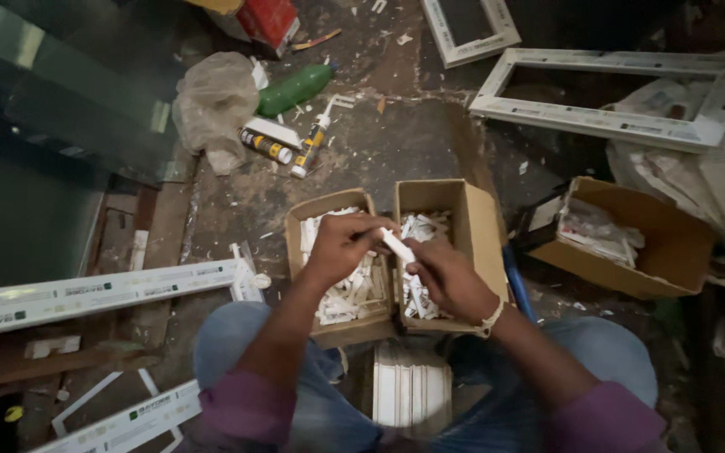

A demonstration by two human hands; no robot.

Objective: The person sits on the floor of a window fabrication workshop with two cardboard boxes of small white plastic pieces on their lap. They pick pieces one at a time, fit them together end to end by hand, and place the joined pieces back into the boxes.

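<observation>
Both my hands meet over two open cardboard boxes on the floor between my knees. My left hand (pixel 341 245) and my right hand (pixel 445 277) together hold one small white plastic piece (pixel 397 246), each pinching an end. The left box (pixel 329 205) and the right box (pixel 463 201) both hold several similar white pieces. A stack of white strips (pixel 411 390) lies on the floor just in front of the boxes, between my legs.
A third cardboard box (pixel 673 243) with packets stands at the right. White window frames (pixel 623 117) lie at the back right. Sealant tubes (pixel 308 151), a green bottle (pixel 295 88) and a plastic bag (pixel 211 105) lie behind the boxes. Long white profiles (pixel 94 294) lie at the left.
</observation>
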